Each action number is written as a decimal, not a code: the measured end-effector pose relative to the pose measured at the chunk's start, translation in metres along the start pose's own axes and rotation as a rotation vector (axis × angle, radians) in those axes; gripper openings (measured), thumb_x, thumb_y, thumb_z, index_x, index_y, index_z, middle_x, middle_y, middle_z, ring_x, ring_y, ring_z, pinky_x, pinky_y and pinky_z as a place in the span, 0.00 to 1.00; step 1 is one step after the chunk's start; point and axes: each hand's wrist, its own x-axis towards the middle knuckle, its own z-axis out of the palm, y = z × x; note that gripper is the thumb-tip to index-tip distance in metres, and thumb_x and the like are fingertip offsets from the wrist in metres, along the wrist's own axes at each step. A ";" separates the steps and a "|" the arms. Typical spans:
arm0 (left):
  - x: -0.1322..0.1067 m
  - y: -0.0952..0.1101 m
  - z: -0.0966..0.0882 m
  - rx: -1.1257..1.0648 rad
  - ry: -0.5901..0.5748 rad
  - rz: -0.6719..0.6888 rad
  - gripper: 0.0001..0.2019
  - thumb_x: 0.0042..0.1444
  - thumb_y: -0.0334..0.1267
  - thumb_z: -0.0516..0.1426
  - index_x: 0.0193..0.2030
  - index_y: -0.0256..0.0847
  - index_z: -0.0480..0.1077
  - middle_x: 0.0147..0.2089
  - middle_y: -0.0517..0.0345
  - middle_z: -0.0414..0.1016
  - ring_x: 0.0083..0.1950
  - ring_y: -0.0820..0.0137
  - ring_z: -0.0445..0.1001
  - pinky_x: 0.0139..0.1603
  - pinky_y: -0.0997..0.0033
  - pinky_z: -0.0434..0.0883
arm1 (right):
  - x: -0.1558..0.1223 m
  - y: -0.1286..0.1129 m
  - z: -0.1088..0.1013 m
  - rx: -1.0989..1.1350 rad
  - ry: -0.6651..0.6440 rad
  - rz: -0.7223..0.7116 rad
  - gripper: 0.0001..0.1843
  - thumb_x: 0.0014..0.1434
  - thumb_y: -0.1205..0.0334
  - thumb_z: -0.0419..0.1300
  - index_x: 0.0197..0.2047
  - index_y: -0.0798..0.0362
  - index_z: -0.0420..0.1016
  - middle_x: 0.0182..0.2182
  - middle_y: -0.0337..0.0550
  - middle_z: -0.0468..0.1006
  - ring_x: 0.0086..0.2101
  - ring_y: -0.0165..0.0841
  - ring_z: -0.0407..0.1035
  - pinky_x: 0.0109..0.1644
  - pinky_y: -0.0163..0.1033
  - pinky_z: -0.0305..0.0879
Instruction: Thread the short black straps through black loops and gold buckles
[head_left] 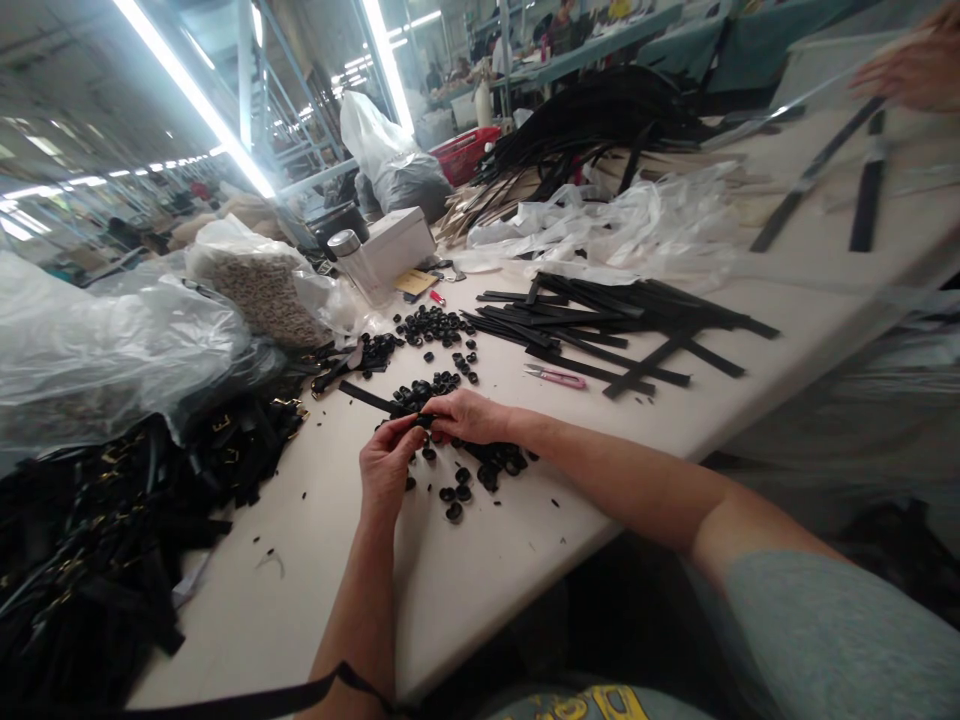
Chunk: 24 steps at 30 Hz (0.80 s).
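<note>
My left hand [388, 460] and my right hand [466, 415] meet over the table, fingers pinched together. Between them is a black strap [367, 397], whose flat end sticks out to the upper left. A small dark piece sits at the fingertips, but its shape is mostly hidden. Around and under my hands lie several small black loops [454, 512], some loose, some heaped. More loops form a pile [435, 325] farther back. To the right of them, pink-handled thread snips [556, 376] lie beside a stack of flat black straps [600, 315].
Black straps with gold buckles [225, 450] heap at the left, beside clear plastic bags [255, 285]. A glass jar [356, 262] and a white box [397, 245] stand behind. Across the table, another person's hand [911, 72] is near two black strips. The table's front edge [525, 610] runs close to me.
</note>
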 end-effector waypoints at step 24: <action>0.006 0.011 -0.002 -0.374 0.137 -0.148 0.20 0.39 0.46 0.70 0.37 0.37 0.74 0.29 0.57 0.77 0.28 0.73 0.77 0.31 0.77 0.73 | -0.004 -0.011 0.000 0.087 0.078 0.034 0.07 0.60 0.63 0.53 0.32 0.57 0.68 0.20 0.35 0.71 0.17 0.23 0.65 0.21 0.26 0.59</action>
